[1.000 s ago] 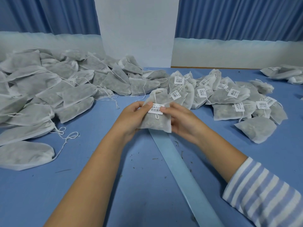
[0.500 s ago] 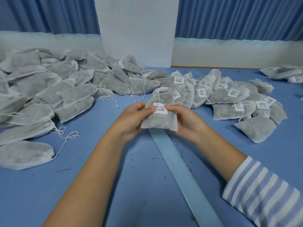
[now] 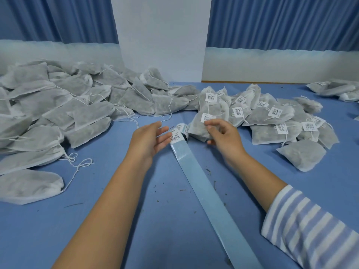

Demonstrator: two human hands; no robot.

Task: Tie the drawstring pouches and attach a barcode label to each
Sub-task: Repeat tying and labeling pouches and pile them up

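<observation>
A tied white pouch (image 3: 202, 125) with a barcode label on it lies at the near left edge of the labelled pile (image 3: 272, 119). My right hand (image 3: 225, 138) hovers just beside it, blurred, fingers loosely curled and holding nothing. The fingers of my left hand (image 3: 150, 139) are straight, their tips at the roll of barcode labels (image 3: 179, 132). The roll's pale blue backing strip (image 3: 213, 200) runs toward me across the table. A large heap of unlabelled pouches (image 3: 58, 113) with loose strings fills the left side.
The blue table (image 3: 136, 220) carries small dark crumbs near the strip. Loose drawstrings (image 3: 77, 164) trail from the left heap. A few more pouches (image 3: 334, 90) lie at the far right edge. Behind stand a white pillar (image 3: 161, 35) and blue curtains.
Both hands held the labelled pouch above the strip; now it lies against the labelled pile on the right. My hands have let go and spread apart, uncovering the label roll.
</observation>
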